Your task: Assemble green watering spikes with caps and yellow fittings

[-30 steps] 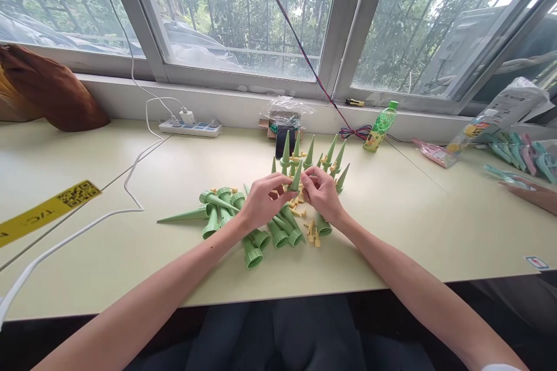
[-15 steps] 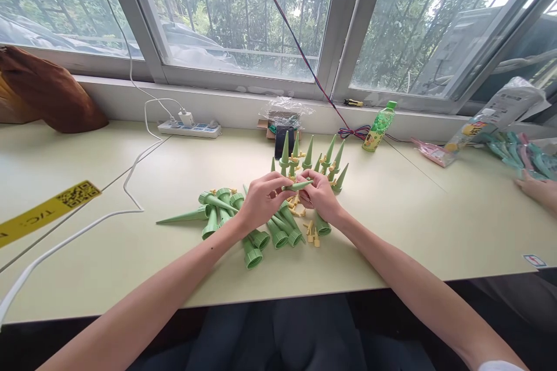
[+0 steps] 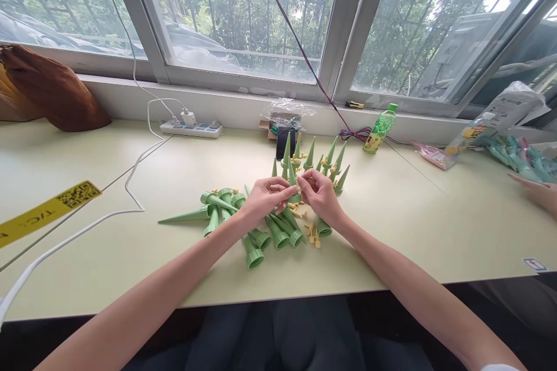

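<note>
My left hand is closed around a green plastic watering spike, which stands point up between my hands. Close against it on the right, my right hand pinches a small yellow valve, mostly covered by the fingertips. Behind my hands several green spikes stand upright on their caps, with yellow valves in their sides. Loose green spikes lie in a heap to the left and below my left hand. Loose yellow valves are scattered under my right hand, beside another spike's open cap.
At the back are a power strip, a dark phone and a green-capped bottle. A white cable crosses the left side. Another person's hand touches bagged items at the far right.
The green spike has turned from lying level, pointing right, to upright between my hands. Both hands stay almost in place. The other person's hand at right has shifted slightly left.
</note>
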A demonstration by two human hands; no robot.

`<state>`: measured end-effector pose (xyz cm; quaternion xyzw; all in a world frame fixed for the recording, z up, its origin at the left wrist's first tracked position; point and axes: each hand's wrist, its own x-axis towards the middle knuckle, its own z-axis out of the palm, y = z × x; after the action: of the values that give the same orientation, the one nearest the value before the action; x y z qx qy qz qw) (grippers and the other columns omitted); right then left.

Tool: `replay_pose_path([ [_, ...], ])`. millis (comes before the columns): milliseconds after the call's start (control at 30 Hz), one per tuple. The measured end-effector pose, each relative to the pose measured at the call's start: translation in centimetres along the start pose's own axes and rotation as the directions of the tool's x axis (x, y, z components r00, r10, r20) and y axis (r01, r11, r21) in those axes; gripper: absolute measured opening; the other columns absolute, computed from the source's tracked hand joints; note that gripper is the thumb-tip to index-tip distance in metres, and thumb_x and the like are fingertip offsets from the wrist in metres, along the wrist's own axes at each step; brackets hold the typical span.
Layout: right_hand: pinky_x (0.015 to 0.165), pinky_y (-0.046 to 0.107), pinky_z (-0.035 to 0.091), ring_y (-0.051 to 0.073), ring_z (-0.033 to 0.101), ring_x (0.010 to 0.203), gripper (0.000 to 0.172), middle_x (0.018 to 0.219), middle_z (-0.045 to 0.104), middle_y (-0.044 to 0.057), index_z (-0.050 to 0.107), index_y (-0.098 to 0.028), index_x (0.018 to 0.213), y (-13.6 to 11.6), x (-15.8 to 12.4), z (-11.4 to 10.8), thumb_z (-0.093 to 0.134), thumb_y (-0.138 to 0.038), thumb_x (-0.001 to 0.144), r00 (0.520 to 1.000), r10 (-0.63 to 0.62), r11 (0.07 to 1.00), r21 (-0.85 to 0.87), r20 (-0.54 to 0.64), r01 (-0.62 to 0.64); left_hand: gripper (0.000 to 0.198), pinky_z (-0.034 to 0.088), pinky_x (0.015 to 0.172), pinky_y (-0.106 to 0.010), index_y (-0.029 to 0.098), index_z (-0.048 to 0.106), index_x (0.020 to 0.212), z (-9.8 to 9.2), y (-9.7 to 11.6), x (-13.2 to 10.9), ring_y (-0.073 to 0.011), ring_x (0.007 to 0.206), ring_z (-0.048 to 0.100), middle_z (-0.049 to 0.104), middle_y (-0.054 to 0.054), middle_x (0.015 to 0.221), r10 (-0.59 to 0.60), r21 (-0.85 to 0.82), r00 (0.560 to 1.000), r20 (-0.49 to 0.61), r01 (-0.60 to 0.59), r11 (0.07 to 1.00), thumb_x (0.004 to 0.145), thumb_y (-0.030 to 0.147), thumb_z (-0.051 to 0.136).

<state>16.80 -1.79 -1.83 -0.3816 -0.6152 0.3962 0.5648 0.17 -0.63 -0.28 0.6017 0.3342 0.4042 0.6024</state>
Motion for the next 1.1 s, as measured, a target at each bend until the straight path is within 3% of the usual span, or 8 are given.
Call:
replay_pose_path([
  [200, 0.045, 0.023, 0.030, 0.009, 0.038, 0.048, 0.028, 0.057, 0.041, -0.006, 0.048, -0.021, 0.079, -0.23, -0.30, -0.43, 0.055, -0.046, 0.092, 0.993, -0.107, 0.978, -0.176, 0.040, 0.112, 0.038, 0.029, 0.042, -0.017, 0.014, 0.058, 0.072, -0.35, 0.22, 0.08, -0.0047, 0.047, 0.038, 0.046, 0.005, 0.053, -0.109, -0.141, 0.990, 0.084, 0.120, 0.983, 0.062, 0.039, 0.085],
  [400, 0.046, 0.024, 0.031, 0.010, 0.040, 0.048, 0.029, 0.057, 0.043, -0.005, 0.048, -0.021, 0.080, -0.36, -0.25, -0.49, 0.053, -0.047, 0.093, 0.990, -0.133, 0.963, -0.230, 0.037, 0.138, 0.036, 0.033, 0.042, -0.019, 0.015, 0.063, 0.078, -0.19, 0.03, 0.05, -0.0059, 0.046, 0.041, 0.050, 0.004, 0.056, -0.022, 0.005, 0.999, 0.032, 0.022, 1.000, 0.070, 0.046, 0.079],
  [733, 0.042, 0.023, 0.028, 0.009, 0.037, 0.044, 0.031, 0.055, 0.040, -0.006, 0.047, -0.022, 0.078, -0.07, 0.05, -0.19, 0.055, -0.049, 0.091, 0.996, -0.086, 0.985, -0.150, 0.004, 0.086, 0.031, 0.033, 0.040, -0.020, 0.015, 0.065, 0.080, 0.15, 0.21, -0.21, -0.0067, 0.045, 0.042, 0.049, 0.004, 0.056, 0.114, 0.148, 0.993, -0.027, -0.109, 0.983, 0.074, 0.044, 0.075],
  [967, 0.041, 0.022, 0.026, 0.008, 0.033, 0.044, 0.029, 0.054, 0.039, -0.007, 0.049, -0.022, 0.078, -0.50, -0.11, 0.15, 0.057, -0.047, 0.090, 0.997, -0.076, 0.991, -0.111, -0.002, 0.075, 0.030, 0.036, 0.042, -0.020, 0.014, 0.065, 0.083, 0.25, 0.41, -0.16, -0.0070, 0.046, 0.044, 0.050, 0.004, 0.058, 0.090, 0.126, 0.996, -0.002, -0.089, 0.988, 0.076, 0.042, 0.074],
  [1100, 0.045, 0.022, 0.030, 0.008, 0.037, 0.048, 0.024, 0.057, 0.043, -0.007, 0.053, -0.021, 0.085, -0.99, -0.43, 0.31, 0.065, -0.043, 0.085, 0.991, -0.135, 0.980, -0.148, 0.006, 0.134, 0.033, 0.038, 0.044, -0.020, 0.014, 0.064, 0.084, 0.21, 0.70, -0.24, -0.0075, 0.047, 0.045, 0.051, 0.003, 0.058, 0.078, 0.115, 0.997, -0.011, -0.077, 0.990, 0.077, 0.045, 0.072],
])
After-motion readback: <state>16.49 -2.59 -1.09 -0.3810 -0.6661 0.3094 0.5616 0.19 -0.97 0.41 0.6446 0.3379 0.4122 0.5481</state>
